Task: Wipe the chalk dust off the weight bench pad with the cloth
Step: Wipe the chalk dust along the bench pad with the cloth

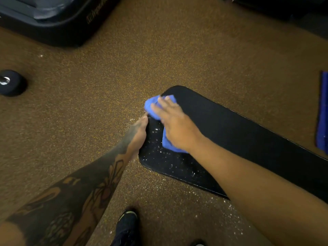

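The black bench pad (230, 125) runs from the centre toward the right edge. White chalk specks (165, 157) cover its near end. A crumpled blue cloth (152, 105) lies on the pad's left end. My right hand (174, 123) presses flat on the cloth, fingers stretched out. My left hand (137, 134) grips the pad's left edge, thumb on top, its other fingers hidden under the rim.
Speckled brown rubber floor (106, 103) surrounds the bench, with chalk scattered below the pad. A dark machine base (53, 23) stands top left, a black dumbbell end (10, 82) at the left, a blue object (322, 112) at the right edge. My shoe (126, 224) is at the bottom.
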